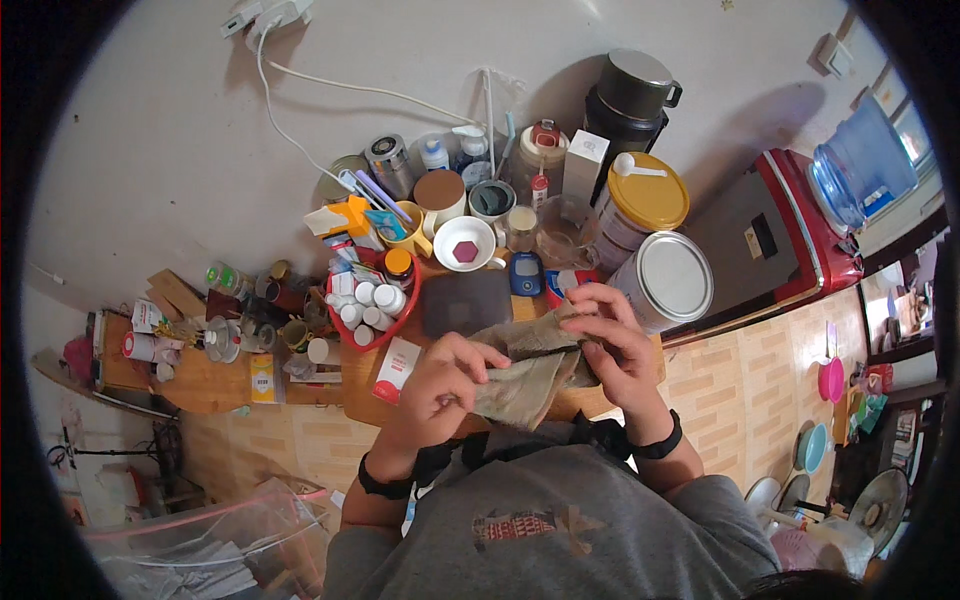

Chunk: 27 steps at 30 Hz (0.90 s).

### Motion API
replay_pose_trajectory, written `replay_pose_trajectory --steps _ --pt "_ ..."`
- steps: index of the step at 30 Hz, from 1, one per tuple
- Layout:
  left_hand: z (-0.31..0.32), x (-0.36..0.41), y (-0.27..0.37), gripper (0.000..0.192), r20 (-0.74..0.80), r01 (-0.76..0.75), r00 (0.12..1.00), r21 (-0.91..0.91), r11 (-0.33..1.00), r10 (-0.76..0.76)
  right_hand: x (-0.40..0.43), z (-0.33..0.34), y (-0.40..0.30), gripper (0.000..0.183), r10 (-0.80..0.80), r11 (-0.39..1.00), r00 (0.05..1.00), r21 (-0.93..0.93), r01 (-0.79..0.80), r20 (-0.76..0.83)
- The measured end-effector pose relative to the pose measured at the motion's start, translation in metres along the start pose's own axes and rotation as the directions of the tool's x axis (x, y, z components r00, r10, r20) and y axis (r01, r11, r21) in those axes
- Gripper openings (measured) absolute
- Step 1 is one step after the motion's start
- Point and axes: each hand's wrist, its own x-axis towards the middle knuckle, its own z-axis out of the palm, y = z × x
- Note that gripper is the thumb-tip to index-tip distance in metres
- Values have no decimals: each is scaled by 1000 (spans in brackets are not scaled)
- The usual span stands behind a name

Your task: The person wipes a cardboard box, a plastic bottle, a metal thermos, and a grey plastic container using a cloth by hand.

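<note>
A greyish-green cloth (525, 379) hangs folded between my two hands, above the front edge of a wooden table (364, 409). My left hand (442, 390) pinches its left end. At the upper right, my right hand (615, 345) grips the other end with curled fingers. Just beyond the cloth lies a dark flat box (466, 301), partly covered by it. A white tin with a silver lid (671, 279) stands close beside my right hand. Left of my left hand lies a white and red carton (397, 369).
A red heart-shaped box (367, 347) holds several white bottles. Behind stand a white mug (465, 244), a blue meter (526, 274), a yellow-lidded can (646, 191) and a large thermos (634, 94). A red water dispenser (810, 225) stands at right; a clear plastic bag (217, 540) lies lower left.
</note>
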Motion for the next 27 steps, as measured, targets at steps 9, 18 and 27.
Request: replay_pose_trajectory --steps 9,18,27 --pt "-2 -2 16 25 -186 58 972 -401 914 -143 11 2 -11 59 15 966 873 -234 114 488" --pt "-15 -9 20 32 -201 336 922 -3 942 -330 -6 1 12 21 189 957 959 -261 -130 213" --pt "-16 12 16 40 -281 298 942 449 842 -184 -22 -1 36 39 200 916 868 228 -331 455"
